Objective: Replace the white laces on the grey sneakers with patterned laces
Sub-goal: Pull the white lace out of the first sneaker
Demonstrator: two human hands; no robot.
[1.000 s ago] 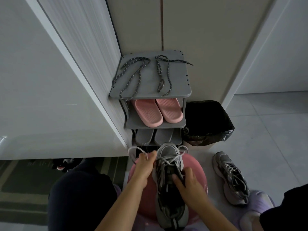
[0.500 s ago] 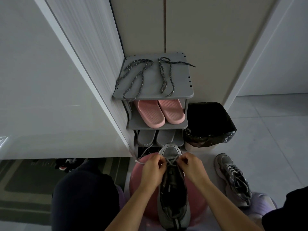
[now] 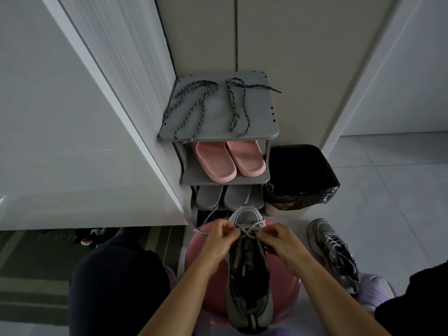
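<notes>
A grey sneaker [image 3: 248, 282] lies toe-away on a pink stool [image 3: 286, 289] in front of me. Its white lace [image 3: 249, 227] crosses the eyelets nearest the toe, with a loose end trailing left. My left hand [image 3: 219, 240] pinches the lace on the left side of the shoe. My right hand [image 3: 282, 241] pinches it on the right side. The second grey sneaker [image 3: 335, 251], laced in white, stands on the floor to the right. Two patterned laces, one on the left [image 3: 191, 107] and one on the right [image 3: 238, 103], lie on the top of a grey shoe rack [image 3: 261, 124].
Pink slippers [image 3: 228, 160] fill the rack's middle shelf, grey slippers [image 3: 223, 196] the one below. A bin with a black bag [image 3: 300, 175] stands right of the rack. A white cabinet [image 3: 72, 117] is on the left, tiled floor [image 3: 388, 190] on the right. My dark-clothed knees flank the stool.
My right hand rose from the shoe's tongue to the lace near the toe. Both hands now pinch the lace at the front eyelets, and the lace loops by the toe have gone.
</notes>
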